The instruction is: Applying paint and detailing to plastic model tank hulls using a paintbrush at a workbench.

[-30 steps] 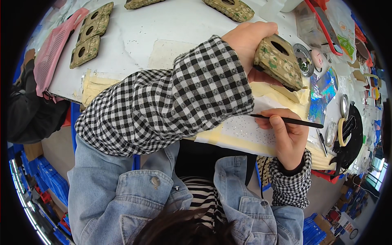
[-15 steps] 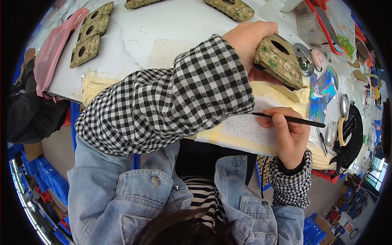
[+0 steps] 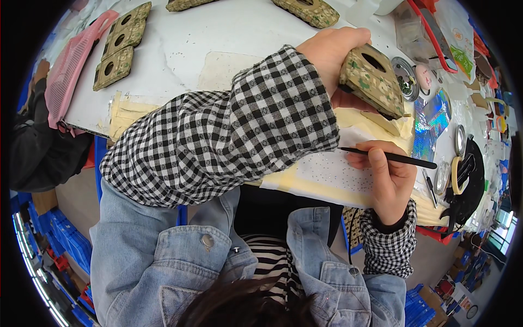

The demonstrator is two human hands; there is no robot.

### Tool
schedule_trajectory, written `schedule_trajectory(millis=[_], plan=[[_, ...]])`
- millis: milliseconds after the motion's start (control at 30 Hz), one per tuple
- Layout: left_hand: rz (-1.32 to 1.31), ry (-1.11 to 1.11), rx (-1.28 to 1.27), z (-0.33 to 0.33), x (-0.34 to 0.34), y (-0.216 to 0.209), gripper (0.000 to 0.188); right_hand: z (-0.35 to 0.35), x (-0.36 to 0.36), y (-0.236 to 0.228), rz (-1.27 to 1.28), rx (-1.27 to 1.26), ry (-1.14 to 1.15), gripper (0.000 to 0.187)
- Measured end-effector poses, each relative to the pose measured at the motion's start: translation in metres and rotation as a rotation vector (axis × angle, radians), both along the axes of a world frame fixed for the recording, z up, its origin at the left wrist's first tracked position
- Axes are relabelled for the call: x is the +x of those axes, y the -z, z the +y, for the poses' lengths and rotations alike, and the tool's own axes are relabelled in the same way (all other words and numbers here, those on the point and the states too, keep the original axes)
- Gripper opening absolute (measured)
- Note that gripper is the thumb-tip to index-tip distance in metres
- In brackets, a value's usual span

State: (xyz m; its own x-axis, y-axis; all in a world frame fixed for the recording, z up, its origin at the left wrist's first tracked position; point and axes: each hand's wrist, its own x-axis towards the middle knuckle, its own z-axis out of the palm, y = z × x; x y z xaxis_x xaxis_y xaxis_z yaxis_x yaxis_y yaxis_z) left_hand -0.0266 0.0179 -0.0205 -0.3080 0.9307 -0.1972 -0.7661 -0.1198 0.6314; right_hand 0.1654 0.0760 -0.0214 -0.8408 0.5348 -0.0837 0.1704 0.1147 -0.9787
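My left hand (image 3: 333,52) reaches across the table and is closed on a camouflage-patterned case (image 3: 376,87) with a dark oval opening, held tilted above the work surface. Its fingers are partly hidden behind the case and my sleeve. Nearer to me, my right hand (image 3: 388,180) pinches a slim black pen-shaped tool (image 3: 409,159). The thin end points left toward my left cuff, over a white sheet (image 3: 321,173) scattered with tiny dark specks. Whether the tool's tip carries anything is too small to tell.
Similar camouflage cases (image 3: 119,41) lie at the far left and along the far edge. A pink mesh basket (image 3: 76,71) stands at the left, beside another person's dark sleeve (image 3: 49,147). On the right are a round tin (image 3: 404,76), shiny holographic film (image 3: 427,128) and a tape roll (image 3: 456,175).
My right hand and the black tool have shifted slightly up and to the right. My left hand and the case stay nearly still.
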Motion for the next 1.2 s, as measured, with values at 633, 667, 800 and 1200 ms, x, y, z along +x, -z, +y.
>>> schedule_trajectory(millis=[633,667,800,1200], plan=[[-0.035,0.083,-0.082,-0.014,0.005,-0.013,0.035,0.023,-0.014,-0.068,0.521,0.277,0.016,0.02],[-0.042,0.096,-0.058,-0.013,0.004,-0.01,0.035,0.022,-0.019,-0.068,0.52,0.269,-0.004,0.019],[-0.083,0.142,-0.087,-0.012,0.008,-0.011,0.035,0.027,-0.025,-0.062,0.497,0.223,-0.075,0.016],[-0.111,0.227,-0.07,-0.014,0.009,-0.011,0.033,0.029,-0.026,-0.06,0.449,0.143,-0.113,0.017]])
